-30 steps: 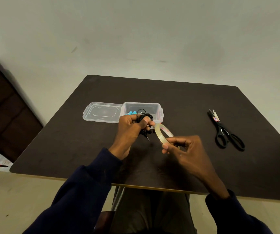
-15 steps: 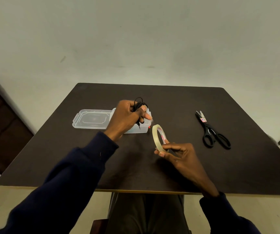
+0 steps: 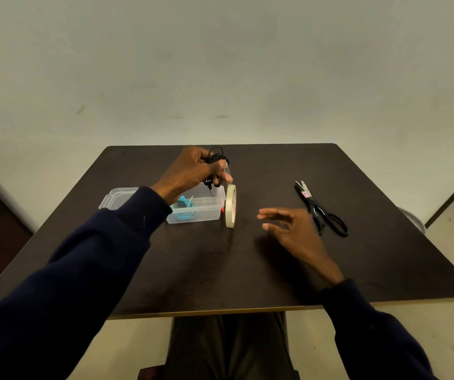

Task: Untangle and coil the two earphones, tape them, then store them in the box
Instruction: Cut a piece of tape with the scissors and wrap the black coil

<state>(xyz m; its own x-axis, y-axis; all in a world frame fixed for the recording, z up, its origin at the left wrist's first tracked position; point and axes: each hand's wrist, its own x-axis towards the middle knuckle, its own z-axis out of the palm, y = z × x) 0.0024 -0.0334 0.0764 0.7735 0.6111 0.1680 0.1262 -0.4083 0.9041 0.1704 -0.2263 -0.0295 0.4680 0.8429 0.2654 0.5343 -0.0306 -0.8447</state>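
Note:
My left hand (image 3: pixel 193 171) grips a coiled black earphone (image 3: pixel 216 160) above the clear plastic box (image 3: pixel 209 212); its plug dangles over the box. A coiled blue earphone (image 3: pixel 184 205) lies inside the box. The tape roll (image 3: pixel 230 205) stands on edge on the table just right of the box, with a strip of tape running up to my left thumb. My right hand (image 3: pixel 291 229) hovers over the table to the right of the roll, fingers spread and holding nothing.
The box's clear lid (image 3: pixel 117 197) lies hinged open to the left. Black scissors (image 3: pixel 321 209) lie on the dark table (image 3: pixel 220 270) right of my right hand. A dark cabinet stands at the far left.
My right hand has let go of the tape roll, which now stands on the table, and has drawn back to the right. My left hand has lifted the black earphone farther over the box.

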